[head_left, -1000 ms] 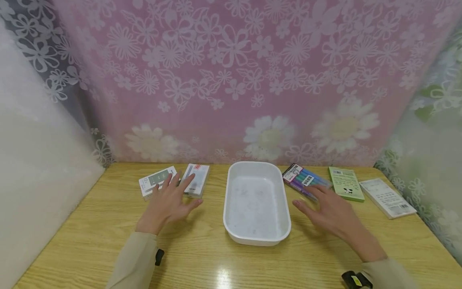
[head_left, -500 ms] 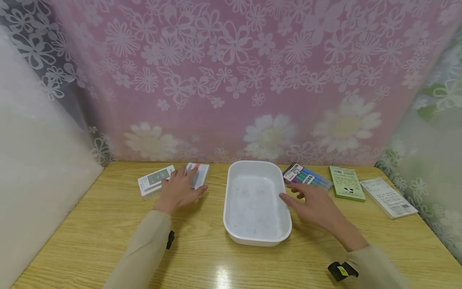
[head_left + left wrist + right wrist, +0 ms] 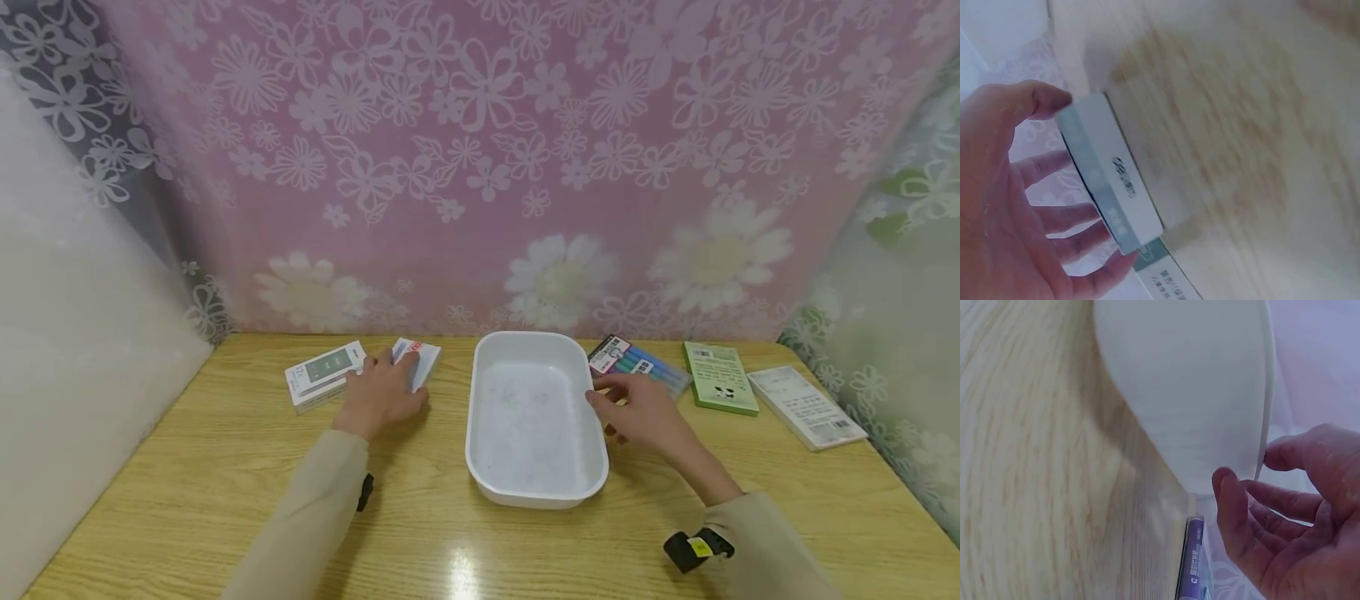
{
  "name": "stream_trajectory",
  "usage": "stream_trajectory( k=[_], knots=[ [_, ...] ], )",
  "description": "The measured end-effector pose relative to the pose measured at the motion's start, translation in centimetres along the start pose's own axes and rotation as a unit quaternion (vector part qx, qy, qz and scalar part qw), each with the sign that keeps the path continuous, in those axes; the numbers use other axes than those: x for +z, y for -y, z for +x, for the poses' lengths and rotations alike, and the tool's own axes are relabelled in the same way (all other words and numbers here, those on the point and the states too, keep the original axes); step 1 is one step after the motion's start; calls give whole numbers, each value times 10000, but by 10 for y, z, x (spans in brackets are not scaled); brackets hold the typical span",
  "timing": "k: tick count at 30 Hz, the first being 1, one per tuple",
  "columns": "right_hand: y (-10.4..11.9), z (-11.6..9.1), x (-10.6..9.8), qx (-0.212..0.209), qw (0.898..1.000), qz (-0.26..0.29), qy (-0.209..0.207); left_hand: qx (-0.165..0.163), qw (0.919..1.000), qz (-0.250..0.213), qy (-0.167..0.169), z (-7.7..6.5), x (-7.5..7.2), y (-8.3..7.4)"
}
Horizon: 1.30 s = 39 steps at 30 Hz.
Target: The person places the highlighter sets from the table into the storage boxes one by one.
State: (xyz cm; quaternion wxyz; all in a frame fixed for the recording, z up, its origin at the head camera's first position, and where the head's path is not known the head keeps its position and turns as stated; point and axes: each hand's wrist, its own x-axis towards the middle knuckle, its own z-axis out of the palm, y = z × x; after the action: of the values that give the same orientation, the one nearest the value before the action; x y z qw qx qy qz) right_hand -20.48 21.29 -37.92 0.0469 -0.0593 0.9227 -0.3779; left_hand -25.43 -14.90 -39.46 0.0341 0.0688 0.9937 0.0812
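Observation:
A white plastic tray point(image 3: 536, 487) stands in the middle of the wooden table, its inside bare. My right hand point(image 3: 643, 417) pinches the tray's right rim between thumb and fingers; the right wrist view shows the outer wall and the fingertips point(image 3: 1227, 481) against it. On the left, my left hand point(image 3: 381, 396) holds a small white and pale-blue box point(image 3: 1110, 172), thumb at one end and fingers along the far side. In the head view the hand covers much of this box. Beside it lies another white box with a grey-green panel point(image 3: 326, 375).
Right of the tray lies a pack of coloured pens point(image 3: 645, 367), partly behind my right hand. Further right are a green booklet-like pack point(image 3: 722, 379) and a white pack with printed text point(image 3: 808, 408) near the table's right edge. A pink flowered curtain point(image 3: 480, 167) hangs behind.
My left hand has moved right and closed onto the pale-blue box, which has shifted slightly. My right hand has moved left from over the pens to the tray's rim.

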Motion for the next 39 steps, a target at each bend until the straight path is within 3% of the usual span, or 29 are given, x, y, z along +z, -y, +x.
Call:
stream_trajectory(
  k=[8,15,27,32,39],
  knots=[
    [-3,-1,-5,548,9915,1102,433,26,9989,-370,296,-14,-4,-7],
    [-4,2,-10,786,9814,1635,628,151,9983,-388,417,-22,-6,-9],
    [-9,2,-10,772,9660,2307,881,168,9953,-956,52,-23,7,-8],
    [-11,1,-9,793,9635,2396,889,190,9958,-897,19,-24,6,-6],
    [-12,0,-10,805,9628,2435,850,544,9950,-795,-262,-28,3,-2]
  ],
)
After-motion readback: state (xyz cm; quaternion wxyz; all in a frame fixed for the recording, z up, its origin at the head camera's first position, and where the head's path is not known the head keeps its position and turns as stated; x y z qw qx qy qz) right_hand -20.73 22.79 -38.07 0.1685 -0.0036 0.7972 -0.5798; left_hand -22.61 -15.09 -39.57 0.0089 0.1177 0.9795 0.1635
